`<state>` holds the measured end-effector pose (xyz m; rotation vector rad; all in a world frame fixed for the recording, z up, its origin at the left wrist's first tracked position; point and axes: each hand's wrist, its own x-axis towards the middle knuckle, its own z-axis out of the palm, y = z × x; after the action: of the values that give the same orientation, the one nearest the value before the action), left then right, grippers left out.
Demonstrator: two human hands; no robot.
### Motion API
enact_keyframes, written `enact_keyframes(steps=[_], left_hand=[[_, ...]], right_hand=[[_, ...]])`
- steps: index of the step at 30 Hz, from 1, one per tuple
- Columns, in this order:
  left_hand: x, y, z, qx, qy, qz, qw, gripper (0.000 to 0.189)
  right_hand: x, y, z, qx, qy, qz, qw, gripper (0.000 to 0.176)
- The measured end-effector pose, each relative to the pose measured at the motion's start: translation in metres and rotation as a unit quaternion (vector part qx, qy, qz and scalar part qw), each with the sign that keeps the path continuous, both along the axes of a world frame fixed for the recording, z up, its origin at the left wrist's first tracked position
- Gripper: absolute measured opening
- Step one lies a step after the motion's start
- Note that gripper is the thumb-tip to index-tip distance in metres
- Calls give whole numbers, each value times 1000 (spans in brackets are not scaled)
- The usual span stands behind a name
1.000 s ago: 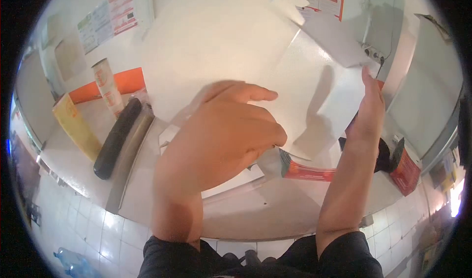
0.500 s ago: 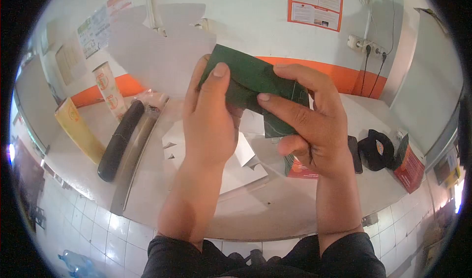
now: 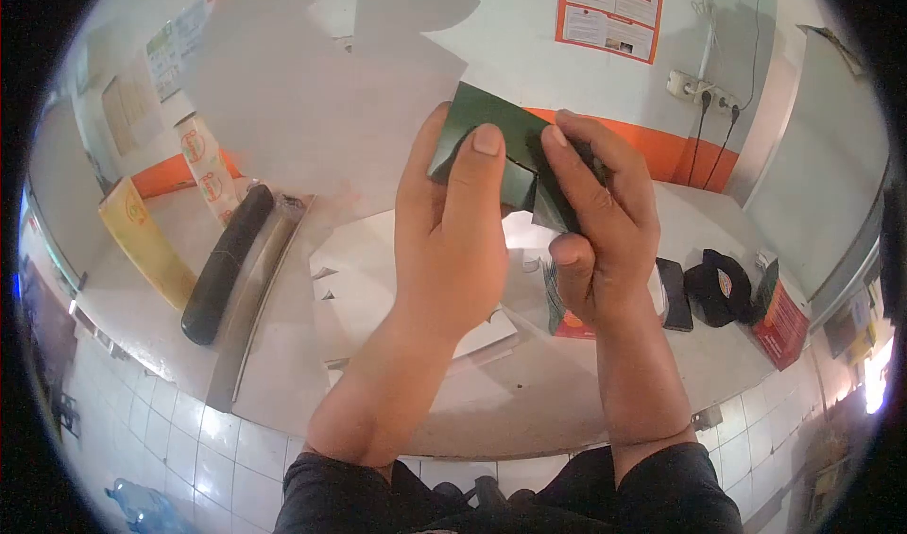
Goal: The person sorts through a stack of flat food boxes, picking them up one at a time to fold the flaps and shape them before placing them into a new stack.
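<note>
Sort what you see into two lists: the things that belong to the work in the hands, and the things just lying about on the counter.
In the work:
dark green card, held between left hand and right hand.

Lying about:
black cap, phone, black roll, printed cups, red carton, yellow bag.

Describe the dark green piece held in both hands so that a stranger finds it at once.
Above the white counter, at the middle of the view, the left hand and the right hand meet. Pinched in their fingers is a dark green folded card, raised before the wall's orange stripe. It alone is dark green; the sheets below are white.
</note>
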<state>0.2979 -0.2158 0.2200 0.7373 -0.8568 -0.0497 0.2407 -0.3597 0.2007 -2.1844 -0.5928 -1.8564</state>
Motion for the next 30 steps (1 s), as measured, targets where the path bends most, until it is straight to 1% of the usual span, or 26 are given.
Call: enact_keyframes(steps=[1,4,5,7,8,9,10,12,13,14,15,16,17,19,20,23,26,28,29,30], left_hand=[[-3,-1,1,-10,9,-11,1000,29],[-12,-6,0,26,12,33,999,29],[-10,-4,-6,77,-1,8,997,30],[-8,-2,-6,96,-39,0,995,31],[-6,-3,-7,105,-56,-6,993,32],[4,-12,-14,85,-113,6,990,35],[7,-19,-20,94,-151,0,984,37],[9,-31,-28,111,-225,-17,968,42],[16,-27,-26,214,-323,16,922,49],[16,-32,-30,277,-386,38,879,51],[17,-38,-39,337,-444,60,829,53],[19,-46,-50,392,-496,83,770,55],[27,-61,-71,377,-545,64,746,60],[27,-75,-106,434,-588,101,675,58],[24,-78,-114,460,-609,119,634,57],[12,-86,-110,596,-618,69,508,55],[14,-93,-124,601,-623,103,491,48],[15,-96,-131,591,-612,125,510,44],[15,-96,-131,586,-606,136,520,43],[16,-97,-129,588,-610,127,516,42]], right_hand=[[1,-2,0,-14,-3,-24,1000,71],[4,-7,-2,-35,-14,-91,995,72],[4,-6,-2,-40,-15,-110,993,71],[-2,-2,1,-51,-3,-143,988,68],[-7,-4,3,-65,22,-178,982,63],[-14,-9,4,-78,47,-216,972,58],[-22,-16,4,-90,72,-254,960,54],[-39,-42,-11,51,39,-221,973,45],[-50,-57,-21,152,51,-203,966,41],[-61,-72,-31,253,56,-181,949,38],[-69,-88,-44,322,77,-196,923,38],[-81,-111,-62,306,134,-292,896,40],[-91,-129,-82,286,189,-384,857,41],[-101,-148,-121,246,305,-377,839,45],[-108,-152,-131,227,359,-370,826,48],[-109,-110,-101,188,518,-461,696,56],[-114,-117,-113,50,453,-473,754,66],[-119,-131,-101,-21,538,-345,769,71],[-119,-135,-92,-56,574,-276,769,74],[-117,-130,-82,-78,617,-289,728,74]])
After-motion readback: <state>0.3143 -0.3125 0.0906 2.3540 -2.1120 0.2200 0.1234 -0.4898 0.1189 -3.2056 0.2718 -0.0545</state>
